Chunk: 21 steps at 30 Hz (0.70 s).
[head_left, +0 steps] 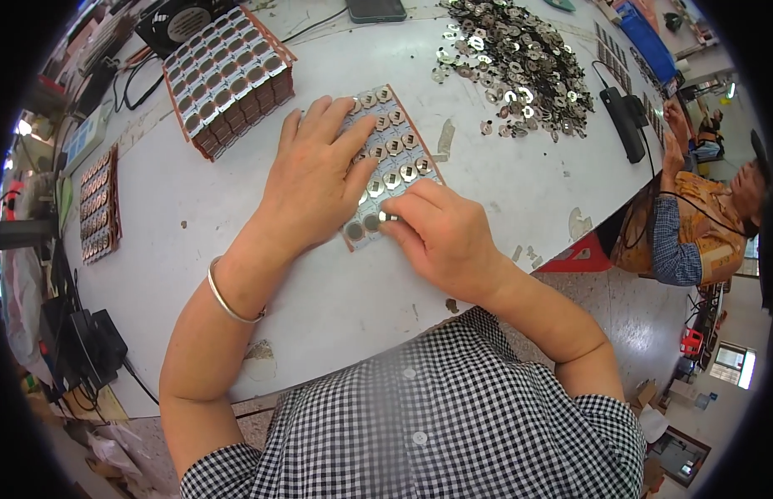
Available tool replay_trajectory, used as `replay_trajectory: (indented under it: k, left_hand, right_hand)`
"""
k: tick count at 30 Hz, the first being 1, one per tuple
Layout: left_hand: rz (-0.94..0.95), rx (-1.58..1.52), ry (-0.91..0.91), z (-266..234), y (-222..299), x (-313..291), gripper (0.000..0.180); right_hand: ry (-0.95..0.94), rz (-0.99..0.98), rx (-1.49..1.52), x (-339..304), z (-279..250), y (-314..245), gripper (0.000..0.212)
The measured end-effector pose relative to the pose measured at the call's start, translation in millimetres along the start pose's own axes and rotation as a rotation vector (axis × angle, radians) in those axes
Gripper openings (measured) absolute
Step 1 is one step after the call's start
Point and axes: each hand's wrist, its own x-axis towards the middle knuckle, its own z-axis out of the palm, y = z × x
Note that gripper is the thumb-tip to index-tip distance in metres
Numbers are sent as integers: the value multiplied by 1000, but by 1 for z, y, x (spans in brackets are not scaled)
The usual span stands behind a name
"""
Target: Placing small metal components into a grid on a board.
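Note:
A panel of small circuit boards (400, 162) lies tilted on the table in front of me. Shiny metal clips (392, 180) sit in rows over most of it, while dark round pads (355, 232) show bare in the row nearest me. Across the panel's left side my left hand (316, 170) rests flat, fingers spread, covering part of the rows. My right hand (449, 237) pinches a small metal clip (388, 217) between thumb and forefinger at the near row, beside the bare pads. Its other fingers are curled in.
Loose metal clips (519, 66) are heaped at the far right. A tall stack of panels (237, 91) stands far left, with a lower stack (100, 206) at the left edge. A black power adapter (623, 125) and cable lie right. Another person (702, 216) sits beyond the right edge.

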Motion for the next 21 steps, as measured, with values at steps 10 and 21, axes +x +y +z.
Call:
replay_trajectory:
  k: [10,21]
  left_hand:
    - [-4,26,-10,-2,1,-1,40]
    - [-24,-11,-58,-6,3,2,40]
  right_hand:
    - [-51,5,-77,1,-9,0,24]
    - [21,-60,-346,96,-42,133,20]
